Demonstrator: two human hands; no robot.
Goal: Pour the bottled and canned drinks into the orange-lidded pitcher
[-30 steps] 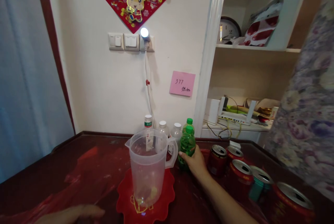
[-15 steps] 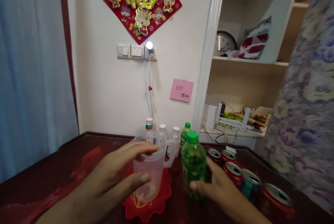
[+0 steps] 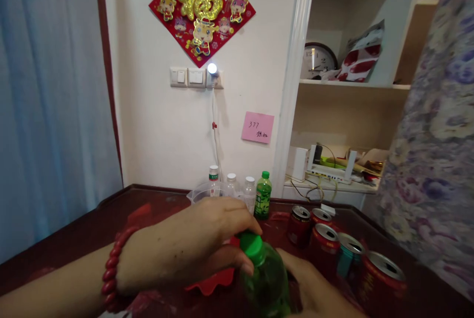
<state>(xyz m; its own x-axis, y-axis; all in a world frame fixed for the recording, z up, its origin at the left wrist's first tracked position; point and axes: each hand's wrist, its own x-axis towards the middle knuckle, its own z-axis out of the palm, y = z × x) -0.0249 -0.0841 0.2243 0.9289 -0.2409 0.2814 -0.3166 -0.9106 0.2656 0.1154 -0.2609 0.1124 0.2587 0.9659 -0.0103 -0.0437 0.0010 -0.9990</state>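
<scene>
A green plastic bottle tilts toward me at the bottom centre of the head view. My left hand reaches across from the left, its thumb and fingers closed around the green cap. On the right side of the bottle, my right hand wraps its body; most of those fingers are hidden. Behind my left hand stands a clear plastic pitcher, mostly covered, only its rim showing. Part of a red scalloped mat shows beneath my left wrist.
Along the wall stand several capped bottles, among them a second green bottle. Several opened drink cans are grouped at the right. A red bead bracelet circles my left wrist. A router sits on the shelf behind.
The green bottle has come nearer to me and tilted. My left hand has moved right, from in front of the pitcher onto the bottle's cap. My right hand has kept hold of the bottle.
</scene>
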